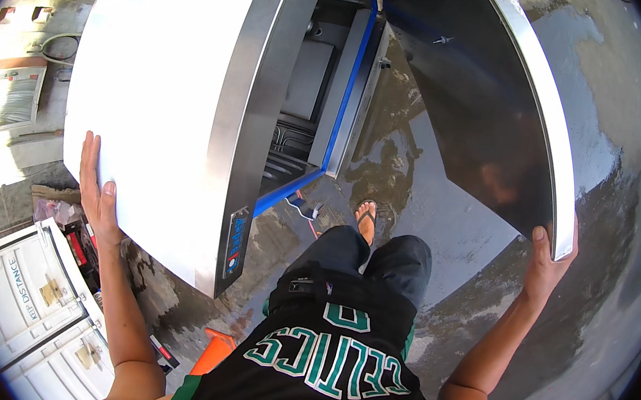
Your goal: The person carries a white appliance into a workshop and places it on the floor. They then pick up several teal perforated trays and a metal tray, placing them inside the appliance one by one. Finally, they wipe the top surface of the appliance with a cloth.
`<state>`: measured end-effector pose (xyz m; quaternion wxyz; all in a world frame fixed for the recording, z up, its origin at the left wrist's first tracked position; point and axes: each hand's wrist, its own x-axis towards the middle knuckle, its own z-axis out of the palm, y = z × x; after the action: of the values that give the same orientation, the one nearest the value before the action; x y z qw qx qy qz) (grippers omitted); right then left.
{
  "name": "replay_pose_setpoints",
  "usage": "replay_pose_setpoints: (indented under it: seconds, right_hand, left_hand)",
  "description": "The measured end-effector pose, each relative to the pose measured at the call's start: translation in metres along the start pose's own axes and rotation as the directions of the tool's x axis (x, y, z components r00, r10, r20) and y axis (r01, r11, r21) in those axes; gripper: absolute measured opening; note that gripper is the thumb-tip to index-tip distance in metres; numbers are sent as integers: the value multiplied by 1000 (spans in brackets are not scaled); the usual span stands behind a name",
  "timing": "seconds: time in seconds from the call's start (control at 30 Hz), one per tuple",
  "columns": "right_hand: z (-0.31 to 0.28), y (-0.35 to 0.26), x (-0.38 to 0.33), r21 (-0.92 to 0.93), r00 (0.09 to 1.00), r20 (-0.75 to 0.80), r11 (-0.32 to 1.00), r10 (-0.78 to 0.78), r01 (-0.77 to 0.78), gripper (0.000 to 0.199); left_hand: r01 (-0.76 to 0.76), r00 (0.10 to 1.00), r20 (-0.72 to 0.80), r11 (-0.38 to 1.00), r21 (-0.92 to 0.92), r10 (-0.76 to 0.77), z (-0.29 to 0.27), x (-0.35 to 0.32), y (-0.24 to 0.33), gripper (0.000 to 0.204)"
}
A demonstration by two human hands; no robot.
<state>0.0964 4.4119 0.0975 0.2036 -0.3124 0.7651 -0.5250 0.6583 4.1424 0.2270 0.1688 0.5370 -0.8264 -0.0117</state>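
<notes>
A large stainless-steel cabinet (155, 94), oven-like in form, stands in front of me, its outer panel glaring white in the sun. My left hand (101, 199) lies against the panel's left edge with fingers stretched out. On the right, the cabinet's door (498, 102) is swung wide. My right hand (546, 265) grips the door's outer lower corner, thumb on the inner face and fingers around the edge. A blue strip (339, 123) frames the cabinet's opening. Inside, ribbed side racks, bent tubes (292, 140) and a dark flat panel (308, 80) show.
The grey concrete floor (454, 243) has wet patches. My sandalled foot (366, 219) stands between cabinet and door, near a loose white cable (302, 210). White metal doors (28, 301), red items (78, 248) and an orange object (214, 352) lie to the left.
</notes>
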Motion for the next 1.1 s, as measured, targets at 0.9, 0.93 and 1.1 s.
replay_pose_setpoints:
  seconds: [0.9, 0.93, 1.1]
  right_hand:
    - [156, -62, 666, 410, 872, 461, 911, -164, -46, 66]
    - [169, -66, 686, 448, 831, 499, 894, -247, -4, 68]
    - [273, -100, 765, 408, 670, 694, 911, -265, -61, 81]
  left_hand:
    - [513, 775, -317, 837, -190, -546, 196, 498, 200, 47]
    - [542, 781, -304, 834, -106, -546, 203, 526, 200, 49]
    - [651, 727, -305, 759, 18, -616, 243, 661, 210, 58]
